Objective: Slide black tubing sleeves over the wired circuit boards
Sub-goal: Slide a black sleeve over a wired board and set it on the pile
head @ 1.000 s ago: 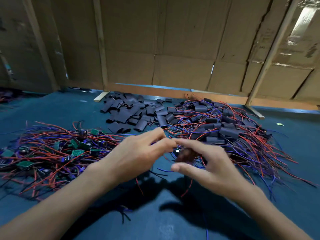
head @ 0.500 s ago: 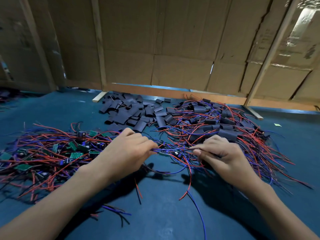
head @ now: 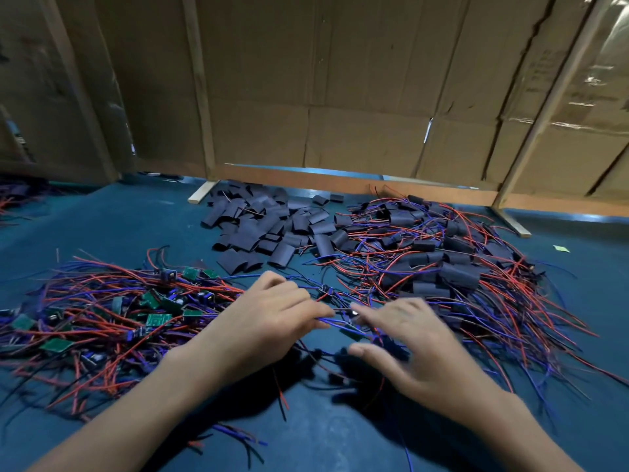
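The left hand [head: 269,321] pinches blue wires [head: 335,323]; the right hand [head: 405,345], at three o'clock, hangs spread. The light board [head: 350,330] seems best held by its edges.

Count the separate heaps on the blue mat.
3: bare wired boards at left, empty black sleeves at the far middle, sleeved boards at right. More wires show at the far left edge.

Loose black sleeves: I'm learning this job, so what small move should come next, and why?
Probably the right hand, open and blurred, reaches to the loose black sleeves for one: the left hand pinches the blue wires of a bare board, with no sleeve held.
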The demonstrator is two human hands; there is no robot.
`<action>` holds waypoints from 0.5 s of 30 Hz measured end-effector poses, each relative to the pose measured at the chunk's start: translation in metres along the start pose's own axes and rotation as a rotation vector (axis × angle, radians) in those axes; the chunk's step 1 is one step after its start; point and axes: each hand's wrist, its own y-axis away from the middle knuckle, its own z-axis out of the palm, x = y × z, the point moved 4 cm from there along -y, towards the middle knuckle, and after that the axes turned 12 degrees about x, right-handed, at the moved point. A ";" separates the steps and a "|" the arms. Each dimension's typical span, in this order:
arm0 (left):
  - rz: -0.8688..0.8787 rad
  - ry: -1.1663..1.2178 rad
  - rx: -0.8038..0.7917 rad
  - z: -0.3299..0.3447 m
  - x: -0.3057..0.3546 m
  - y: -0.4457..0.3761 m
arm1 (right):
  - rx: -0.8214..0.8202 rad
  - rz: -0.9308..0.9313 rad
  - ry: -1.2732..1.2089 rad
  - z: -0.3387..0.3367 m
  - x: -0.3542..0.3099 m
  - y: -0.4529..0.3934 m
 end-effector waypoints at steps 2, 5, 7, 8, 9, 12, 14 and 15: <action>0.006 0.066 -0.017 0.002 0.000 0.000 | 0.000 -0.022 -0.050 0.008 -0.003 0.002; -0.076 0.205 -0.154 -0.002 -0.013 0.002 | -0.003 -0.015 -0.108 0.000 0.002 0.002; -0.357 0.377 -0.388 -0.010 -0.035 0.006 | 0.000 -0.003 -0.110 -0.008 0.006 0.002; -0.506 0.467 -0.513 -0.016 -0.045 0.009 | -0.015 0.009 -0.085 -0.012 0.006 0.002; -0.617 0.541 -0.620 -0.020 -0.053 0.010 | -0.033 0.003 -0.033 -0.015 0.005 0.003; -0.782 0.629 -0.509 -0.027 -0.075 -0.008 | -0.123 -0.031 0.164 -0.018 0.004 0.002; -0.866 0.489 -0.248 -0.018 -0.096 -0.025 | -0.219 -0.017 0.195 -0.018 0.007 0.001; -0.871 0.324 -0.221 -0.009 -0.105 -0.031 | -0.266 -0.012 0.182 -0.017 0.009 0.001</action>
